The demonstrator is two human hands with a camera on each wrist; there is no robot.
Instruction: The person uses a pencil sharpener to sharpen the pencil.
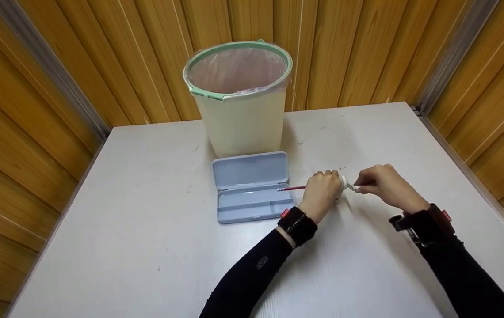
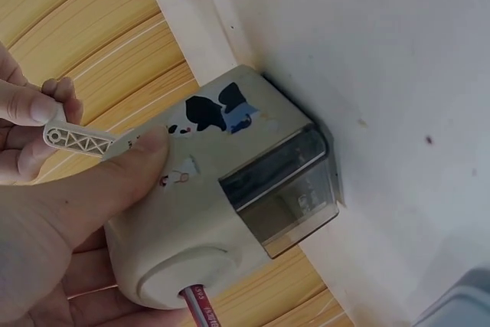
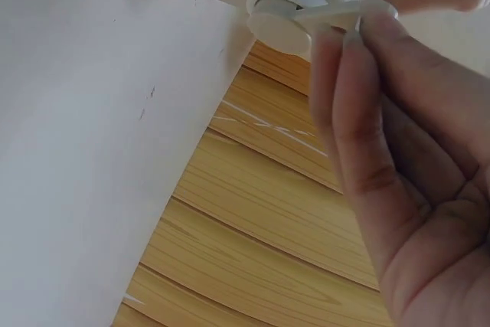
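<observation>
My left hand grips a cream crank pencil sharpener that stands on the white table, thumb across its stickered body. A clear shavings drawer shows on the sharpener's side in the left wrist view. Into its front hole runs a red pencil, its other end pointing left over the pencil case. With thumb and fingertips, my right hand pinches the end of the crank handle at the sharpener's back. In the head view the left hand hides most of the sharpener.
A light blue pencil case lies with its lid up, just left of my left hand. Behind it stands a cream waste bin with a green rim and a plastic liner. Wood-patterned panels surround the table's back and sides.
</observation>
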